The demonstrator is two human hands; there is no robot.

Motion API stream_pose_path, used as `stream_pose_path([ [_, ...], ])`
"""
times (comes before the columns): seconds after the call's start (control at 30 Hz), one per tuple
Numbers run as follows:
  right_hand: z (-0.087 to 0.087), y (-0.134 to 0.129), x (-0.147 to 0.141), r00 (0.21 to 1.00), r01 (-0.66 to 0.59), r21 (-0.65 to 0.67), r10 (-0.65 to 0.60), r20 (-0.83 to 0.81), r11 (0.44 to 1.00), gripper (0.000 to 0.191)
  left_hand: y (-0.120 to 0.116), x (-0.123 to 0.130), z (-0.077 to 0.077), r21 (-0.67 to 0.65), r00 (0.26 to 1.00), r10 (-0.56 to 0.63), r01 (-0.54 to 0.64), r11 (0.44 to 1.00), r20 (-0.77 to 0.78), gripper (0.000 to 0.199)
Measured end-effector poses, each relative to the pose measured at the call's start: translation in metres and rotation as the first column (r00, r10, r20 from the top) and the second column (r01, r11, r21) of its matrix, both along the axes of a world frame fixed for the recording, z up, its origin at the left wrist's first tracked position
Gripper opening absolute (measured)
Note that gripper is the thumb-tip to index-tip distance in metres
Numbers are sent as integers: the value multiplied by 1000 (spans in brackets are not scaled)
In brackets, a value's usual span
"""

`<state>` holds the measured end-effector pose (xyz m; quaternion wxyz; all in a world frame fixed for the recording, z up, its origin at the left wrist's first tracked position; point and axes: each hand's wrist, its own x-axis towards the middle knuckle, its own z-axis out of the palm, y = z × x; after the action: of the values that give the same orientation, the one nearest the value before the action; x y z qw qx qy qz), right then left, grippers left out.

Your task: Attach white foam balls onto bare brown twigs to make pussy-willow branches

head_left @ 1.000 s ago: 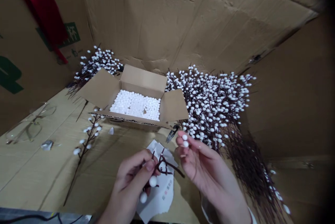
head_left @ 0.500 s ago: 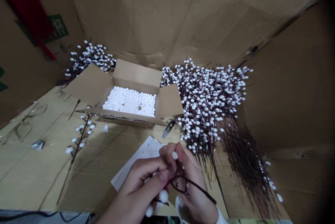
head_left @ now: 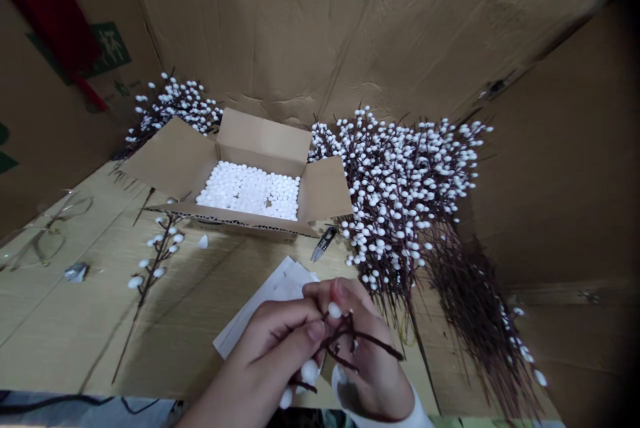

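My left hand [head_left: 277, 348] is closed, its thumb and forefinger pinching a brown artificial berry branch [head_left: 367, 338] at the table's front edge. White balls sit on the part of the branch below my left thumb. My right hand [head_left: 373, 348] is closed around the branch's upper end, thumb and fingers at a small white ball [head_left: 335, 310]. Bare twig tips point right across my right palm. Whether the ball is fixed on a twig is hidden. Beneath my hands lie white paper sheets [head_left: 265, 298].
An open cardboard box [head_left: 327, 188] holds many white balls [head_left: 245, 188]. Thread snips [head_left: 324, 243] lie beside it. A finished-looking berry branch [head_left: 155, 261] rests left. Piles of berried branches [head_left: 400, 181] and bare stems [head_left: 480, 308] stand right. Cardboard walls [head_left: 280, 28] enclose the table.
The white ball at my right fingertips has dropped slightly, and the twigs in my hands have turned a little. Both hands keep hold. The whole view has shifted slightly.
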<state>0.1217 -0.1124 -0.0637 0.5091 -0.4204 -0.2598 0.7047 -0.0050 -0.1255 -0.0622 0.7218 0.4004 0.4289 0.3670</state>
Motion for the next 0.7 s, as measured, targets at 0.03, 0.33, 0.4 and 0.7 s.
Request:
stream_pose_path([
  [0.03,1,-1,2,1000,-18,-3,18,8,1000,45,0,-1,-1,19,1000,-2,2,1000,-17,35],
  [0.33,1,8,27,954,-288,75,278,116,955,44,-10,-4,-6,-23,996,-58,56,998,-74,26],
  [0.4,2,14,31,919,-380,134,357,164,915,46,-11,-4,-6,-18,993,-45,43,999,-110,25],
  [0.7,8,17,23,933,-343,129,322,159,930,42,-6,-8,-7,166,966,-7,52,985,-259,26],
])
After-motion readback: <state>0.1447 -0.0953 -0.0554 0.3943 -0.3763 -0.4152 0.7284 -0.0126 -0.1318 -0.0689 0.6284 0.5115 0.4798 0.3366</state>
